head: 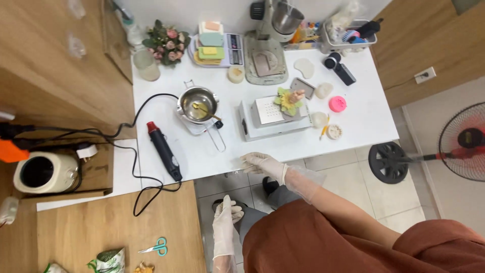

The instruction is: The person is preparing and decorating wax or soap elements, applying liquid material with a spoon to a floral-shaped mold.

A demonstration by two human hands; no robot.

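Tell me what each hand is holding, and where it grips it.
The right hand, gloved, rests at the edge of the table; something thin may be pinched in its fingertips, but it cannot be told. The left hand, also gloved, holds nothing.

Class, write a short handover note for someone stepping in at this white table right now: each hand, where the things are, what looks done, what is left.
Right hand: gloved, resting at the near edge of the white table, fingers pinching something thin; what it is cannot be told.
Left hand: gloved, hanging below the table edge, empty.
Things: metal pot holding yellowish liquid and a spoon; heat gun lying left of it; flower piece on the white scale; small moulds to the right.
Done: flower piece is on the scale.
Left: pot liquid remains unpoured.
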